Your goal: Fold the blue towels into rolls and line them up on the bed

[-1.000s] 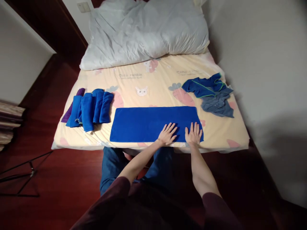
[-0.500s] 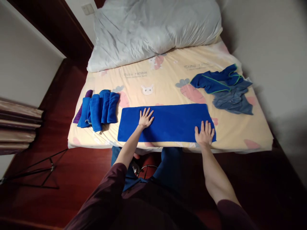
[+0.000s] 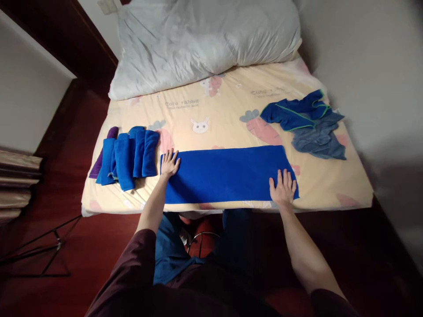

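A long blue towel [image 3: 224, 174] lies folded flat along the near edge of the bed [image 3: 214, 110]. My left hand [image 3: 169, 162] rests open, fingers spread, on the towel's left end. My right hand [image 3: 282, 188] lies flat and open on its right end near the bed's edge. Just left of my left hand stands a row of rolled blue towels [image 3: 130, 155] with a purple one [image 3: 103, 152] at the far left.
A loose heap of blue and grey cloths [image 3: 306, 123] lies at the bed's right side by the wall. A big white pillow [image 3: 205, 39] fills the head of the bed. A black metal stand [image 3: 39, 248] sits on the dark red floor at left.
My left hand has slid left along the towel, from beside my right hand to the towel's left end. My right hand has stayed on the right end.
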Motion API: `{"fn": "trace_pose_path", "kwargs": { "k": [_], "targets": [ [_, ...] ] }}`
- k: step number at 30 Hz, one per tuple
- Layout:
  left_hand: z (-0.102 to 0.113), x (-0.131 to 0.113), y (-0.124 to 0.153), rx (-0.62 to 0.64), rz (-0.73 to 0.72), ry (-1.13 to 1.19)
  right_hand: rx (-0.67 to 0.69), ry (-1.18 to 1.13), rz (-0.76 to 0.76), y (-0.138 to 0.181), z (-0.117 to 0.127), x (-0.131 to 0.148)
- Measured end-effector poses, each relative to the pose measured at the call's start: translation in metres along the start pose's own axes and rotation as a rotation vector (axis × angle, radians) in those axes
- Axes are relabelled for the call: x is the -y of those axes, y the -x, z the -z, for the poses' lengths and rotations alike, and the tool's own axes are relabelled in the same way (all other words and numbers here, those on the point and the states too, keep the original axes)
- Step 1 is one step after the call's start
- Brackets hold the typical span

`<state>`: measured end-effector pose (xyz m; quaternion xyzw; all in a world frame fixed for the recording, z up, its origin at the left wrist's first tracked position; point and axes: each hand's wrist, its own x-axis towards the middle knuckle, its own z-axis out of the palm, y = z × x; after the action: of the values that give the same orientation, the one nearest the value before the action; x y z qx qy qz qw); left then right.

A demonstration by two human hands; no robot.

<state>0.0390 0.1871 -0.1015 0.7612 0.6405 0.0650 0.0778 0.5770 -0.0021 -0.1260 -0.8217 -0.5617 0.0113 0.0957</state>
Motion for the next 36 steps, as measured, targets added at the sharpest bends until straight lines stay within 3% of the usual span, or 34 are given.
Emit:
{"fn": "trace_pose_path", "kwargs": {
  "k": [5, 9, 13, 16, 19, 22, 27, 30, 33, 36],
  "targets": [
    [0.012, 0.036, -0.013, 0.036, -0.107, 0.004, -0.002, 0.032, -0.003, -0.003, -0.001, 0.002],
    [0.018, 0.032, -0.013, -0.012, -0.123, 0.011, -0.012, 0.037, -0.011, -0.005, -0.001, 0.005],
    [0.015, -0.005, 0.032, -0.144, -0.059, 0.028, 0.000, 0.040, -0.024, -0.006, 0.000, 0.005],
    [0.006, -0.031, 0.080, -0.127, -0.043, 0.085, 0.045, 0.045, -0.032, -0.006, 0.004, 0.003],
    [-0.003, -0.040, 0.109, -0.148, 0.029, 0.136, 0.112, 0.057, -0.064, -0.010, 0.013, 0.013],
    [-0.009, -0.039, 0.113, -0.199, 0.069, 0.167, 0.129, 0.052, -0.035, -0.013, 0.022, 0.054],
    [-0.009, -0.038, 0.106, -0.209, 0.080, 0.198, 0.182, -0.130, 0.498, -0.019, 0.008, 0.174],
    [-0.006, -0.040, 0.106, -0.214, 0.071, 0.210, 0.231, -0.153, 0.640, -0.032, -0.006, 0.217],
    [-0.005, -0.042, 0.107, -0.217, 0.063, 0.228, 0.223, -0.138, 0.667, -0.053, -0.013, 0.209],
    [-0.004, -0.045, 0.106, -0.217, 0.072, 0.256, 0.213, -0.106, 0.611, -0.078, -0.012, 0.165]
  ]
}}
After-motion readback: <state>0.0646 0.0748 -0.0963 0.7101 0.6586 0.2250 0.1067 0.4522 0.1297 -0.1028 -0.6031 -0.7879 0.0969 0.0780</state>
